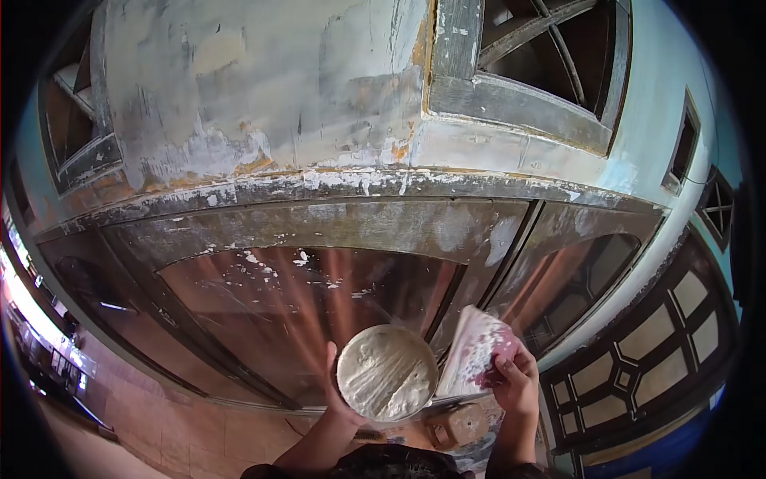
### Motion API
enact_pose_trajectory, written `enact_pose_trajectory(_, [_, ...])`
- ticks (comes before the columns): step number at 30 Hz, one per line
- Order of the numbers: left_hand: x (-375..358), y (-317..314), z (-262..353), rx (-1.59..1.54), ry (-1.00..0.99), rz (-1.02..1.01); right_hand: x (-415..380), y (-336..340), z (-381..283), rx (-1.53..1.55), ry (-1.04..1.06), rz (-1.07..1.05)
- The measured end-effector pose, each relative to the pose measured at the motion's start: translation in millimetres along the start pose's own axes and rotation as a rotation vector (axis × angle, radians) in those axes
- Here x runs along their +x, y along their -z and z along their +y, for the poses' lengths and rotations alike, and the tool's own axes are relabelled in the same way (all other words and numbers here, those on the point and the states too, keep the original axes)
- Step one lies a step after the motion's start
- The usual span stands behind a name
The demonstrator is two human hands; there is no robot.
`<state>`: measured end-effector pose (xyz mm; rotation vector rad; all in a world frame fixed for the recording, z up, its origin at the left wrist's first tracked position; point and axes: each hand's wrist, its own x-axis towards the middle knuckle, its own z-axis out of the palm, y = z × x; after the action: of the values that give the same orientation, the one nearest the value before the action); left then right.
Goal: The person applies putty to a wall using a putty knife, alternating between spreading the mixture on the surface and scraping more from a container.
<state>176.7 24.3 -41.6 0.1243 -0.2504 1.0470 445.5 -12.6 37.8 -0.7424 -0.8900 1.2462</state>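
My left hand (343,410) grips the side of a round tub (436,369), held up in front of the glazed door. Thick off-white putty (384,374) fills it, its surface marked with scraped streaks. To the right of the tub, my right hand (519,383) is closed around a wide, flat putty knife (472,342), thumb pressed against its face. White putty smears cover the pinkish plate of the knife. One edge of it comes close to the tub's rim.
Ahead rises a patchy wall (263,96) with filled, peeling spots. A worn wooden ledge (351,182) runs below it, above glazed door panels (319,295). A lattice opening (550,48) is at upper right. Under my hands stands a small brown stool (461,425).
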Motion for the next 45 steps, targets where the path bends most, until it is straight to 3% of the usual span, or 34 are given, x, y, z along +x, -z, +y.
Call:
enact_pose_trajectory(3, [1, 1, -2, -0.054, 0.001, -0.054, 5, -16, -9, -0.094, -0.075, -0.023])
enact_pose_trajectory(5, [0, 0, -5, -0.032, 0.002, -0.057, 14, -8, -3, -0.117, -0.235, -0.019])
enact_pose_trajectory(9, [-2, 3, -7, -0.013, 0.0, -0.043, 21, 0, 23, 0.06, -0.383, 0.008])
enact_pose_trajectory(23, [-16, 19, -22, -0.045, 0.054, 0.093, 39, 20, 67, 0.12, -0.404, 0.073])
enact_pose_trajectory(29, [-23, 4, -33, -0.224, 0.163, 0.004, 40, 31, 94, 0.13, -0.463, 0.217])
enact_pose_trajectory(33, [-29, 12, -33, -0.212, 0.156, 0.001, 38, 61, 126, 0.359, -0.601, 0.17])
enact_pose_trajectory(39, [-32, 3, -21, -0.16, 0.107, -0.001, 21, 61, 115, 0.352, -0.553, 0.198])
enact_pose_trajectory(41, [-28, -4, -18, -0.15, 0.097, -0.018, 12, 47, 96, 0.285, -0.257, 0.433])
enact_pose_trajectory(43, [-25, -2, -11, -0.047, 0.057, 0.015, 1, 58, 80, 0.066, -0.079, 0.339])
enact_pose_trajectory(45, [-18, -3, -10, -0.035, 0.013, 0.028, -7, 20, 44, -0.178, 0.178, 0.293])
